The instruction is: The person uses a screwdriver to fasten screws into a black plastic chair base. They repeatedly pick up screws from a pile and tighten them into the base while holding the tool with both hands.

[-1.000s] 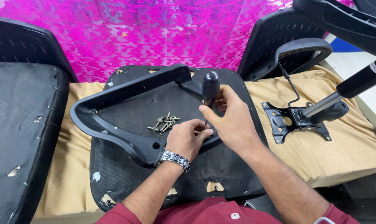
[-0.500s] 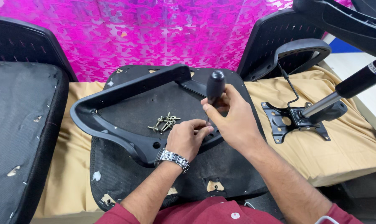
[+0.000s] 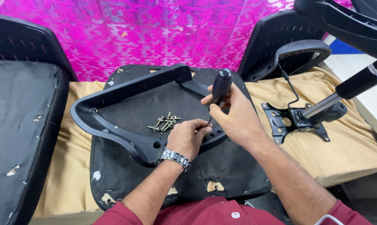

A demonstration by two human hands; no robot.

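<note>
My right hand (image 3: 233,116) grips a black-handled screwdriver (image 3: 220,86), held upright with its tip down at the black armrest frame (image 3: 113,89). My left hand (image 3: 189,136), with a metal watch on the wrist, pinches near the screwdriver's tip on the frame's near edge. The frame lies on an upturned black seat base (image 3: 221,166). A small pile of screws and bolts (image 3: 163,123) rests on the seat just left of my left hand.
A tan cloth (image 3: 346,150) covers the table. On the right lies a chair mechanism plate with a gas cylinder (image 3: 305,116). A black seat cushion (image 3: 17,125) sits left, chair backs and an armrest (image 3: 296,54) behind, a pink curtain (image 3: 155,29) beyond.
The screwdriver handle and my right hand have shifted slightly as the tool turns; my left hand stays at the tip. Nothing else has moved.
</note>
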